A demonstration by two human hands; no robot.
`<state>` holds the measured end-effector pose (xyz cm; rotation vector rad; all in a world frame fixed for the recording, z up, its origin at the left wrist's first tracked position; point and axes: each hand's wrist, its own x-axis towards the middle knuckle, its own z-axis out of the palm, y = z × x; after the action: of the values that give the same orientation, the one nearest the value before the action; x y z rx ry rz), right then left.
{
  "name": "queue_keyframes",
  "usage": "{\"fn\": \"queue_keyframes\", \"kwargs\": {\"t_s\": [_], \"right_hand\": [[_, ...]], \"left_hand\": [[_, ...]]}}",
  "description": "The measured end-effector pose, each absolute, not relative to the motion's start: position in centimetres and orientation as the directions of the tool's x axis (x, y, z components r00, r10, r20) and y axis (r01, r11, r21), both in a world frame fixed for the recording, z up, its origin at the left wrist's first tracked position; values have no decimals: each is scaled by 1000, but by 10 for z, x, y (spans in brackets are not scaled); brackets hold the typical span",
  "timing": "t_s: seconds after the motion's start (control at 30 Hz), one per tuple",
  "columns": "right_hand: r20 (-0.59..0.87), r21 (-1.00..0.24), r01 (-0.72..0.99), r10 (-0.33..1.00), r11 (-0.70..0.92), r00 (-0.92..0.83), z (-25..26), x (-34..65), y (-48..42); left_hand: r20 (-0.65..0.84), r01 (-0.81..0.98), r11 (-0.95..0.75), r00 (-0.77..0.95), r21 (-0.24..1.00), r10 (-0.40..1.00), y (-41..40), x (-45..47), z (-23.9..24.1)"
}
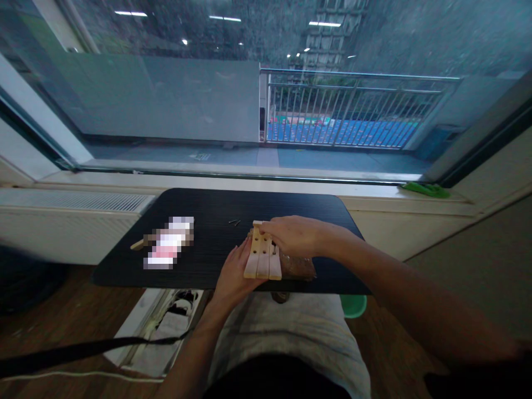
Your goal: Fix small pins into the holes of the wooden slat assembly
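Observation:
A small pale wooden piece (pixel 262 266) made of three strips side by side, with several dark round holes, is tilted up above the near part of the black table. My left hand (pixel 235 271) grips it along its left side and lower edge. Over its upper right part lies my right hand (pixel 293 235), fingers bent and closed against the wood; their tips are partly hidden. A dark screw (pixel 274 247) stands at the right strip, close under the right hand. Beside the wood, a brown block in clear wrap (pixel 297 267) lies on the table. Two loose screws (pixel 235 223) rest farther back.
The black table (pixel 208 205) stands against a window sill (pixel 291 185). A blurred-out flat item (pixel 170 244) and a wooden stick (pixel 137 244) lie at its left. A green cloth (pixel 428 190) is on the sill. Below are an open white box (pixel 141 327) and a green bucket (pixel 354 306).

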<state>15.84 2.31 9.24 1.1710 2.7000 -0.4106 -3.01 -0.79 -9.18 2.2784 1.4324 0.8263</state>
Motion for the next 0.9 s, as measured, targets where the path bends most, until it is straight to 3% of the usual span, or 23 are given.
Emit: {"fn": "queue_keyframes", "kwargs": {"t_s": [0.2,0.9], "right_hand": [[-228,-201,711,673,674,-703,88,163,27],[-227,-88,770,740,632,-633,90,160,28]], "left_hand": [[295,718,-439,326,541,898,-7,-28,-94],[289,716,-442,335,540,897,-8,-29,-92]]}}
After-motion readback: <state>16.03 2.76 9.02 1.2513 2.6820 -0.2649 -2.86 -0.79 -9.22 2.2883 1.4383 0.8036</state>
